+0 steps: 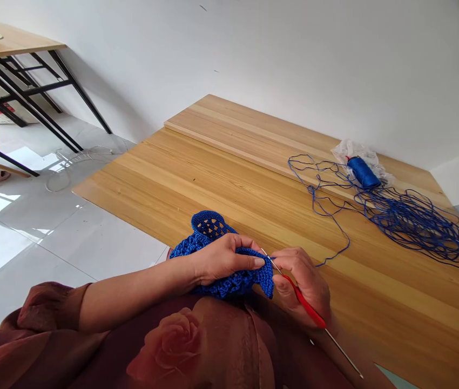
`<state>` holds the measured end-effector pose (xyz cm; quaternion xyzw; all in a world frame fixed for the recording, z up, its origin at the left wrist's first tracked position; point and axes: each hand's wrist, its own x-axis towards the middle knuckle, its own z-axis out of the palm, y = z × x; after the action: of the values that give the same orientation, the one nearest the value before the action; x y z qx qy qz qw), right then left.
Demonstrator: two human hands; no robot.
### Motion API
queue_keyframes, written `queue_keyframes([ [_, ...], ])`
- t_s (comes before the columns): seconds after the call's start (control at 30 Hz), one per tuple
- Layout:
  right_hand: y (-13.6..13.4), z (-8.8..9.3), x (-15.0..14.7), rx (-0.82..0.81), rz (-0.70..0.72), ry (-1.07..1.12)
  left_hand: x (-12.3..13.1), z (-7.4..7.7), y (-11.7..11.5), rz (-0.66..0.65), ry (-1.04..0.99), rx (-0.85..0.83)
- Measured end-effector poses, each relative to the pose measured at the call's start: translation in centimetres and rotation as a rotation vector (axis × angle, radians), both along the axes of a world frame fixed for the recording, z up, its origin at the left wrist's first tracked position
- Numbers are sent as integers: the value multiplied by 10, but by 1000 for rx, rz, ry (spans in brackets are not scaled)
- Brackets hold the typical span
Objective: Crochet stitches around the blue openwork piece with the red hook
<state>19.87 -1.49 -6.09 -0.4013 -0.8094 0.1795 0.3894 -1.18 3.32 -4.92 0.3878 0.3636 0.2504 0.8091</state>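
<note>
My left hand [229,256] pinches the edge of a blue crocheted piece [209,224], thumb on top, near the table's front edge. The piece has an openwork mesh and a denser rim; part of it is hidden under my hand. In my right hand [304,281] is a crochet hook [308,308] with a red grip and metal shafts at both ends. Its upper tip meets the crocheted edge beside my left thumb, though the stitch there is too small to make out. Blue yarn [338,253] runs from behind my right hand across the table.
A loose tangle of blue yarn [411,219] lies at the right of the wooden table [164,167]. Behind it, a blue yarn spool [363,173] rests on its side by a clear plastic bag [353,148]. Another table [31,43] with black legs stands far left on the tiled floor.
</note>
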Motion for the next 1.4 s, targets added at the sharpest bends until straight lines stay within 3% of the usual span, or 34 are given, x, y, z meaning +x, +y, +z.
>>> queue_keyframes([
  [0.1,-3,-8,0,31,-89,-21,2,2,-2,28,52,89],
  [0.3,-11,-14,-5,51,-109,-32,4,1,-7,17,-2,-49],
  [0.37,-12,-13,-6,32,-141,-41,3,2,-9,25,53,91],
  [0.47,-11,-9,-6,7,-168,-63,2,3,-10,40,216,434],
  [0.53,-9,-3,-3,27,-147,-98,1,5,-10,22,284,555],
  [0.73,0,13,7,174,-146,-235,2,7,-13,-33,311,570],
  [0.9,5,11,-6,-55,-35,-164,6,5,-15,-33,301,670],
  [1.0,8,10,-10,-145,-32,-185,5,3,-14,-33,281,650],
  [1.13,5,15,-2,56,-199,-255,1,2,-9,-13,210,514],
  [1.3,-6,19,13,198,-99,-291,-1,3,-4,2,167,313],
  [1.4,-9,19,20,192,-28,-261,-2,5,-2,-36,150,256],
])
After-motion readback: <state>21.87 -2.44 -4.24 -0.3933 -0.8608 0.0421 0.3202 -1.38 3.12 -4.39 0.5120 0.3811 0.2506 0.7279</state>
